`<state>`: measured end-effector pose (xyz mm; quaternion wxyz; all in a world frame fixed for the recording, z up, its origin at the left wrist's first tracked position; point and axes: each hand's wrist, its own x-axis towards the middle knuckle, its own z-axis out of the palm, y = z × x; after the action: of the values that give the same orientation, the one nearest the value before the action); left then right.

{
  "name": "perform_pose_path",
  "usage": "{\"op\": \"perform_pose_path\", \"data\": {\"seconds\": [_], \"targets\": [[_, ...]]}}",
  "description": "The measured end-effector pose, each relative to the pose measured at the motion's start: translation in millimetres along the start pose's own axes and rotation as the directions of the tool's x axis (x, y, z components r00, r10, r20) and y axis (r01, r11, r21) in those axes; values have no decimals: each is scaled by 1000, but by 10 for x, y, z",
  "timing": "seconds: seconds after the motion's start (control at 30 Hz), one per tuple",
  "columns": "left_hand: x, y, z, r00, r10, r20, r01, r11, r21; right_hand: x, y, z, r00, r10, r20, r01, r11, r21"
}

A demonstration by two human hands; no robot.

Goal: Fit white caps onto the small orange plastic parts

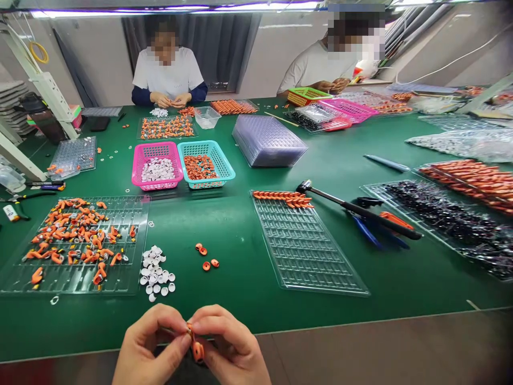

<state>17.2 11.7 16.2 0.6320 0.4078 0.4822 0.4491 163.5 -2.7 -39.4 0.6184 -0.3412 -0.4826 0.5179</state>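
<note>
Orange rounded part (199, 350) sits clamped between fingertips of the left hand (138, 345) and right hand (236, 342), seemingly for steadiness; white round caps (157, 272) lie near, presumably for easy reach.

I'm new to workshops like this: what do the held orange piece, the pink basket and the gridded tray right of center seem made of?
Held orange piece: probably plastic, smooth; painted metal can't be ruled out at this size.
Pink basket: likely molded plastic, with even color and regular openings.
Gridded tray: probably thin clear plastic, glossy; green shows through its ridges.
</note>
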Motion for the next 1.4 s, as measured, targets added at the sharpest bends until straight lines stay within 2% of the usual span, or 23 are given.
{"op": "perform_pose_path", "data": {"seconds": [0.1,0.17,0.27,0.5,0.6,0.8,0.93,1.13,1.23,1.4], "targets": [[-1,5,6,998,-68,-11,68,997,-39,26,-52,-13,997,-71,24,72,995,-70],[-2,13,16,998,-61,-12,60,997,-48,30,-60,-16,996,-90,23,92,991,-96],[2,34,27,999,-42,-8,42,998,-41,24,-48,-17,997,-80,13,80,991,-109],[10,67,18,993,-118,27,119,990,-78,14,-62,-18,998,-54,19,56,994,-98],[-4,54,29,997,-83,7,83,995,-52,12,-84,-24,995,-79,56,85,988,-129],[-13,17,14,997,72,9,-72,989,129,42,-134,-44,983,-131,129,158,961,-227],[-4,5,-19,988,155,20,-155,956,250,65,-143,-38,985,-145,93,164,955,-248],[0,-3,-32,957,284,52,-282,880,381,43,-84,-26,996,-84,19,86,980,-178],[6,5,-32,951,302,65,-304,877,372,34,-78,-28,998,-59,9,60,985,-159],[17,5,-59,964,248,93,-265,909,321,27,-102,-26,1000,-9,11,10,987,-158]]}}
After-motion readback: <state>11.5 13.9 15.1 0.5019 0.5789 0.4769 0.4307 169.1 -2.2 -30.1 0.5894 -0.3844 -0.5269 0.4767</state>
